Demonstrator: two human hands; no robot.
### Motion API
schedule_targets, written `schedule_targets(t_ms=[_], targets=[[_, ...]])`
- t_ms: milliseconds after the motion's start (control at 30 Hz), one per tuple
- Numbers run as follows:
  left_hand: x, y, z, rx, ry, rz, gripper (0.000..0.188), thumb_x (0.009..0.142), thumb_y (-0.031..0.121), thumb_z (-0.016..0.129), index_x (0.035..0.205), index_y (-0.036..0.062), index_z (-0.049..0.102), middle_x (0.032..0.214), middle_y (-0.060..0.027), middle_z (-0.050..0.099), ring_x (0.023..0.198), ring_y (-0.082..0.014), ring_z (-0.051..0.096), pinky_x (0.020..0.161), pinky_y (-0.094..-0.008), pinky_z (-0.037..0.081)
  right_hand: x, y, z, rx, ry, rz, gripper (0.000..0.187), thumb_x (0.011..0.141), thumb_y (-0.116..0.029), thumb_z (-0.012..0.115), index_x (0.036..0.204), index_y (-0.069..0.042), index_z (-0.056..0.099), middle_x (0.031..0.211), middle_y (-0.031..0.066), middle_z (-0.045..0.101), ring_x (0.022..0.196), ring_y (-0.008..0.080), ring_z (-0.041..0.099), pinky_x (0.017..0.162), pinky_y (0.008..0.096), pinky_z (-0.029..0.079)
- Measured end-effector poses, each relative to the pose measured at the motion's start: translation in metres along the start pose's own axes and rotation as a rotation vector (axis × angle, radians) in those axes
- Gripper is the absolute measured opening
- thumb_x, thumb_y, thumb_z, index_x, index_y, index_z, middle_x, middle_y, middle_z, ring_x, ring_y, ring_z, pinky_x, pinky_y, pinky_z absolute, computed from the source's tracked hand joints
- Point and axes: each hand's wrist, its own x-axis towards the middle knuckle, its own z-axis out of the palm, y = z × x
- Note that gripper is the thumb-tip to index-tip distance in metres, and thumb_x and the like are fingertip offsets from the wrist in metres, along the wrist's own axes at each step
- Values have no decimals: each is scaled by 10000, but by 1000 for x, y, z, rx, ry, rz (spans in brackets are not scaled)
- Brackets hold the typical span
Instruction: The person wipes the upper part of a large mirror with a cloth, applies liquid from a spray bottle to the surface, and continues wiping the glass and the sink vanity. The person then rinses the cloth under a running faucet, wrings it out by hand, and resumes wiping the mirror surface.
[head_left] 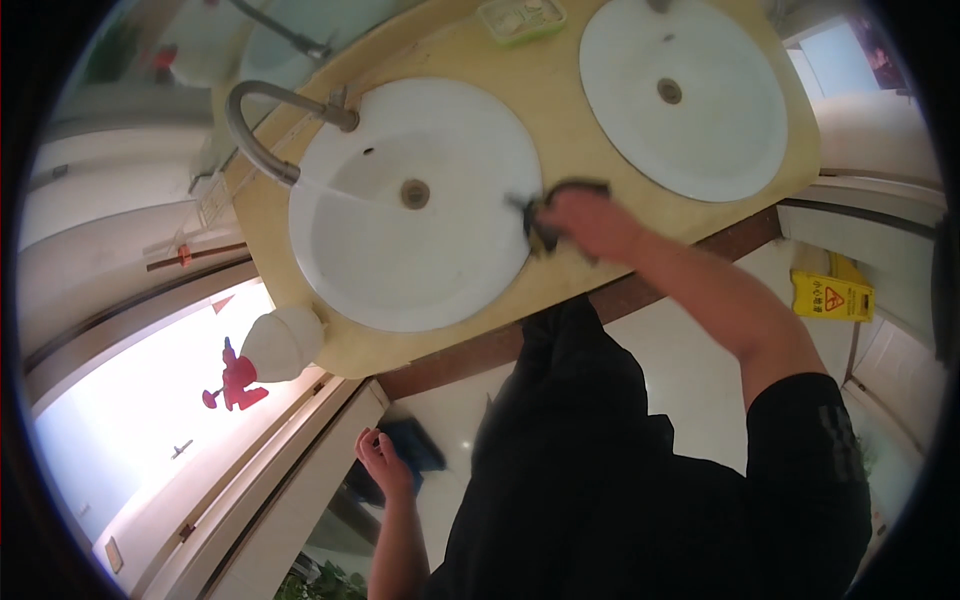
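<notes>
1. The dark cloth (552, 205) sits bunched under the right hand (590, 222), pressed on the near sink (410, 200) rim where it meets the tan bench (560, 95).
2. The right hand is closed over the cloth; the left hand (382, 462) hangs low, fingers curled, by something blue, and I cannot tell whether it grips it.
3. I'd judge the wiping mid-way: the far sink (685, 95) is untouched by either hand.
4. A yellow folding floor sign (832, 296) stands right; a white spray bottle with red trigger (265, 355) stands at the bench's left end; a green tray (520, 20) sits between the sinks.

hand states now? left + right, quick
Left hand: low beside the body, fingers loosely curled, holding a blue cloth.
Right hand: closed on a dark cloth at the sink rim.
</notes>
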Motion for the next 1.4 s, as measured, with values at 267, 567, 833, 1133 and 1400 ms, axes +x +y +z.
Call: schedule_targets(t_ms=[267, 567, 833, 1133, 1400], targets=[[-44, -94, 2, 64, -49, -31, 187, 947, 175, 566, 1048, 18, 563, 1211, -173, 488, 1078, -287, 525, 788, -328, 505, -25, -111, 67, -22, 226, 98, 507, 839, -149, 563, 1326, -21, 514, 1286, 226, 508, 1240, 380, 468, 1076, 443, 374], [-8, -54, 6, 42, -97, 52, 167, 933, 157, 567, 1021, 15, 573, 1157, -176, 542, 1101, -327, 517, 862, -385, 469, -30, -61, 44, 134, -21, -80, 488, 799, -103, 601, 1286, -115, 568, 1279, 130, 533, 1226, 311, 488, 1064, 406, 392], [-18, -71, 19, -3, -147, 4, 181, 929, 164, 583, 1010, 2, 576, 1178, -169, 531, 1054, -304, 545, 810, -354, 501, -36, -118, 43, -139, 2, 549, 578, 887, -298, 578, 1406, -86, 436, 1455, 212, 374, 1393, 403, 279, 1141, 505, 225], [3, -9, 21, 1, -242, 81, 169, 932, 150, 573, 1018, 5, 588, 1205, -170, 534, 1019, -304, 572, 809, -358, 505, -97, -82, 44, -116, 159, 423, 543, 808, -198, 606, 1339, -138, 507, 1449, 140, 394, 1359, 318, 359, 1128, 445, 275], [12, -58, 30, 90, -155, 164, 172, 940, 166, 563, 1002, 12, 606, 1183, -167, 558, 1052, -312, 567, 820, -350, 502, -82, -129, 79, -1, 218, 595, 545, 808, -183, 621, 1330, -68, 515, 1435, 196, 403, 1373, 358, 339, 1135, 441, 274]])
